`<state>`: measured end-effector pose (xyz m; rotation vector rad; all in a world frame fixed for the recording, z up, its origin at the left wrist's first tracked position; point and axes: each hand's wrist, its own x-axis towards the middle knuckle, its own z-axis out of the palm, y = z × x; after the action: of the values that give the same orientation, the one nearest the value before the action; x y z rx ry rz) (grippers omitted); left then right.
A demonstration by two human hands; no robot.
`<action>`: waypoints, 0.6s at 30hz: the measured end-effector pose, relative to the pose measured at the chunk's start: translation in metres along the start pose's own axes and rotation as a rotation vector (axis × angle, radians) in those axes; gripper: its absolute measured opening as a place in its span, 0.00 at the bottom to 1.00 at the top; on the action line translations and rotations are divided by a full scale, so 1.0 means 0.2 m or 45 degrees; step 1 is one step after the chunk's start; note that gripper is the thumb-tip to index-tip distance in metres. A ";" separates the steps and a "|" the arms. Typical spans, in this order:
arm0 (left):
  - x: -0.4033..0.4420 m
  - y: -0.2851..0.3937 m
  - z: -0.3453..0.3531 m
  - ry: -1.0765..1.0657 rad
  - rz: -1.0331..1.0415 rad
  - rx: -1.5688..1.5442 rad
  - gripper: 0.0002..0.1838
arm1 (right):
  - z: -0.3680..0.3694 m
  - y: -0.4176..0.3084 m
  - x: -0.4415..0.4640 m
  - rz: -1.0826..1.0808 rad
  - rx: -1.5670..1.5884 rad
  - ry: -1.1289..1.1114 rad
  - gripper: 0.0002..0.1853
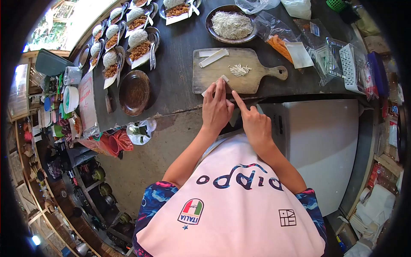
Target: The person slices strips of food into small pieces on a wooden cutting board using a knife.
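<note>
On the wooden cutting board (252, 81), my left hand (217, 107) presses its fingertips together on a pale, flat strip (225, 79) of food. Close beside it, my right hand (257, 126) is closed round a knife (228, 87), with the index finger stretched along its back. The knife's handle is mostly hidden in that hand, and the blade lies against the fingers of my left hand. Thin pale shreds (239, 70) form a small pile right of the blade. Another whole pale strip (214, 58) rests at the board's far left, with one more partly behind it.
A bowl of pale shreds (231, 24) stands beyond the board. Several plates with rice and brown food (138, 45) fill the far left, beside an empty brown plate (134, 93). Plastic bags with orange contents (280, 48) and a white basket (352, 68) lie right. A white appliance (321, 145) stands below the table edge.
</note>
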<state>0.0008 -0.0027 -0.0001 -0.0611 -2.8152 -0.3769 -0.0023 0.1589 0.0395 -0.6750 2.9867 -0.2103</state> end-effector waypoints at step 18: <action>-0.01 0.00 0.02 0.042 0.006 -0.007 0.35 | 0.08 -0.02 0.10 -0.057 0.025 0.126 0.45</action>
<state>0.0016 -0.0010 -0.0033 -0.0617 -2.7812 -0.3814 -0.0175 0.1446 0.0236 -0.7518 3.0605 -0.2838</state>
